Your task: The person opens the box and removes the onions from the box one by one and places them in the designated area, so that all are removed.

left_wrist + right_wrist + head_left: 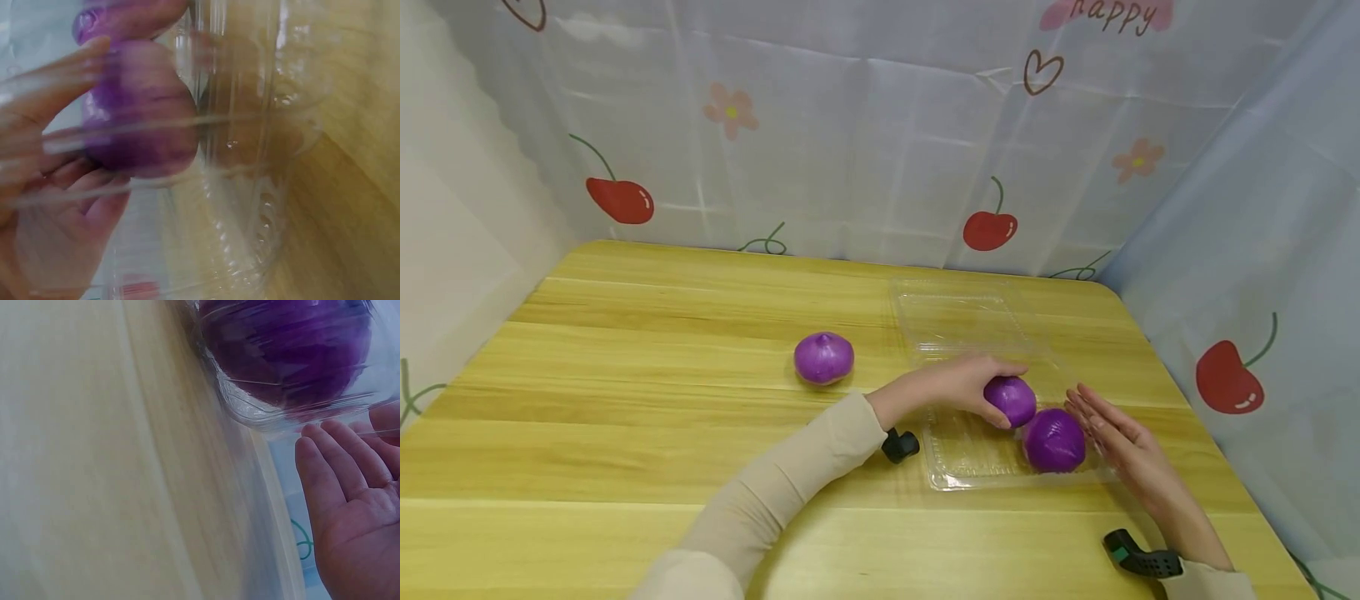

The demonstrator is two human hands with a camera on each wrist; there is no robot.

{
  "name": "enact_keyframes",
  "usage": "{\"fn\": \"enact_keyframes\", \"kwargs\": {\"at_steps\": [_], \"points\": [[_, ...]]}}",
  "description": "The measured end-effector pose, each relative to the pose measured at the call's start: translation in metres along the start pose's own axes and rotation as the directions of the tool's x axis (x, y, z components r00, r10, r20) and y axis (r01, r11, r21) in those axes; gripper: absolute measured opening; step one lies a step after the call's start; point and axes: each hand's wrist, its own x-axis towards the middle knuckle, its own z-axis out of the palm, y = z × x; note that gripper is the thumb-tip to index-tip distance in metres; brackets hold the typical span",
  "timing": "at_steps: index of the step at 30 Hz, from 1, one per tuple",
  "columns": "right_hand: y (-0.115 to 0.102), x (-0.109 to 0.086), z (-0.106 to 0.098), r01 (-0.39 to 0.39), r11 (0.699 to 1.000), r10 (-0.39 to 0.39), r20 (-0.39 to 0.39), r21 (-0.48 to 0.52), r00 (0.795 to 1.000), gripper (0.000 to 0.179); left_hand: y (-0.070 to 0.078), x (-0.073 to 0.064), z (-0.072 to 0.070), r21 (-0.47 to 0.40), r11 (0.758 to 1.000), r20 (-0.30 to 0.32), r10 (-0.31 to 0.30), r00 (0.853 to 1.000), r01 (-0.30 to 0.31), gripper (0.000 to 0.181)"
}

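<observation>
In the head view my left hand (958,385) grips a purple onion (1011,402), fingers and thumb around it, inside the clear plastic container (955,482). A second purple onion (1054,443) sits in the container's front right corner, close against the held one. My right hand (1135,450) has its fingers straight beside the container's right wall. In the right wrist view its fingertips lie at the clear wall, below the onion (287,350). Through the plastic, the left wrist view shows the held onion (147,119), blurred.
A third purple onion (823,360) stands on the wooden table (625,433), left of the container. The container's clear lid (958,312) lies folded back toward the printed curtain (850,150). Each wrist carries a black camera strap (1150,560).
</observation>
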Motion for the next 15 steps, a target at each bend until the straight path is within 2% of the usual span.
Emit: {"fn": "enact_keyframes", "kwargs": {"at_steps": [15], "points": [[0.0006,-0.0006,-0.0002,-0.013,1.0,0.012,-0.011,-0.022,1.0,0.045,-0.0014,0.0006,0.0039,-0.015,0.999,0.016,-0.035,0.999,0.035,0.086]]}}
